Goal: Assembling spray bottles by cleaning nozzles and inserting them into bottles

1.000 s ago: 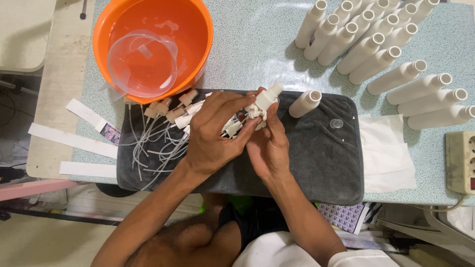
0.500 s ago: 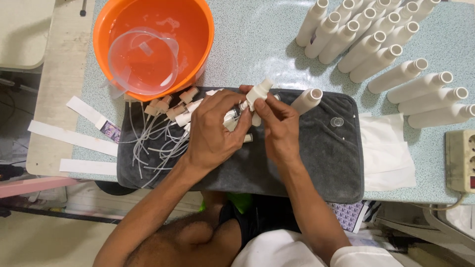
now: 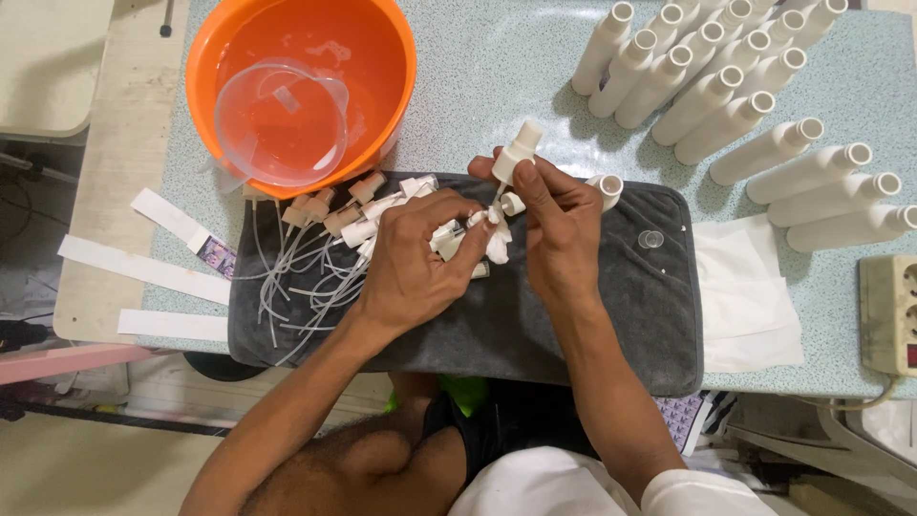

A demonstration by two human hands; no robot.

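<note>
Right hand (image 3: pixel 559 225) fingers pinching smooth white plastic spray pump (image 3: pixel 516 153); left hand (image 3: pixel 415 263) fingers curled round small white caps (image 3: pixel 449 239)

Bright, even light from overhead; bottles (image 3: pixel 726 86) throw soft shadows toward seven o'clock. Glare glints on the bucket (image 3: pixel 382 57) water at eleven. Sharp centre, edges slightly bowed, floor dimmer.

Bare forearms, one white sleeve edge

Both arms are bare from wrist to elbow; the left hand (image 3: pixel 415 272) and right hand (image 3: pixel 559 234) wear no gloves, rings or watch that can be seen. At the bottom edge a white sleeve (image 3: pixel 702 492) ends just above the right elbow, and white cloth of the same kind shows beside it, with dark clothing over the lap
</note>
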